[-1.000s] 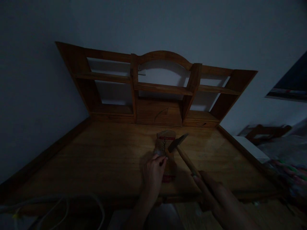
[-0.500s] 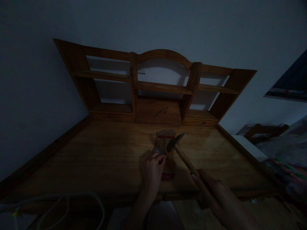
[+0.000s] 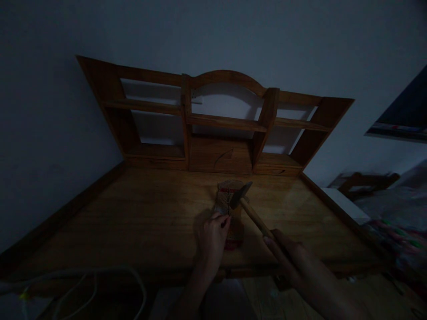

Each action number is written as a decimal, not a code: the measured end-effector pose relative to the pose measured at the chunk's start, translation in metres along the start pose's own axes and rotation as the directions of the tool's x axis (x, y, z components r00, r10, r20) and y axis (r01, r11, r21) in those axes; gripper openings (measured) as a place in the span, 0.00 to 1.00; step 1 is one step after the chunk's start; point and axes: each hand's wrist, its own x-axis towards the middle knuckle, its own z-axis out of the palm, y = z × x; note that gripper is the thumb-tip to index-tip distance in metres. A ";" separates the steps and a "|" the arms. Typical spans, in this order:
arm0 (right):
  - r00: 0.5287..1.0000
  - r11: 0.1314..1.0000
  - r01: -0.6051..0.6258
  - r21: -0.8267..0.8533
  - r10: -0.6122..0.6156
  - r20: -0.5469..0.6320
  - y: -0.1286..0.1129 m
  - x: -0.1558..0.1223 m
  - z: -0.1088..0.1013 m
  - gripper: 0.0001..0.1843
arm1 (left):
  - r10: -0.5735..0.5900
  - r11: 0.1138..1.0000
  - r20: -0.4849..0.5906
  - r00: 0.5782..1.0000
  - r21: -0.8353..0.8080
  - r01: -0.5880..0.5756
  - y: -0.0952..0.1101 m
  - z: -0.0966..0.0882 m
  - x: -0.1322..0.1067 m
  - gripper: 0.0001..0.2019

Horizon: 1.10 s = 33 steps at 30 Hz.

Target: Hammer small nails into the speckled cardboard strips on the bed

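Note:
A hammer (image 3: 255, 216) with a dark metal head and a light wooden handle is in my right hand (image 3: 288, 251), whose fingers are wrapped round the handle. Its head hangs over a long tan object (image 3: 236, 227) with red bands and a dark pattern, lying on the wooden desk (image 3: 160, 213). My left hand (image 3: 215, 229) rests against the left side of that object. Thumb and forefinger are pinched together just below the hammer head; what they hold is too small and dark to make out.
A wooden shelf unit (image 3: 227, 120) with small drawers stands along the desk's back. White cables (image 3: 140, 284) loop at the lower left front. To the right are a white surface (image 3: 343, 204), a chair back (image 3: 370, 181) and a blurred colourful pile (image 3: 403, 235).
The hammer head has shifted slightly left and up over the tan object, with my right hand following a little. My left hand keeps its pinch in nearly the same place.

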 end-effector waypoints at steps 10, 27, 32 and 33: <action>1.000 1.000 -0.005 0.028 0.004 0.026 0.006 0.006 0.008 0.25 | -0.002 1.000 0.008 1.000 0.011 0.002 -0.002 0.001 -0.001 0.10; 0.986 0.925 -0.094 0.368 0.137 -0.091 -0.004 0.013 -0.022 0.18 | -0.008 1.000 0.008 1.000 -0.001 0.008 -0.002 0.001 0.001 0.10; 0.973 0.722 -0.142 0.678 0.227 -0.038 0.035 0.026 0.001 0.20 | 0.010 0.997 -0.003 1.000 -0.081 -0.010 -0.004 0.000 -0.001 0.09; 0.969 0.651 -0.155 0.743 0.247 -0.015 0.044 0.029 0.007 0.20 | 0.010 0.995 -0.004 1.000 -0.101 -0.010 -0.005 -0.002 -0.002 0.09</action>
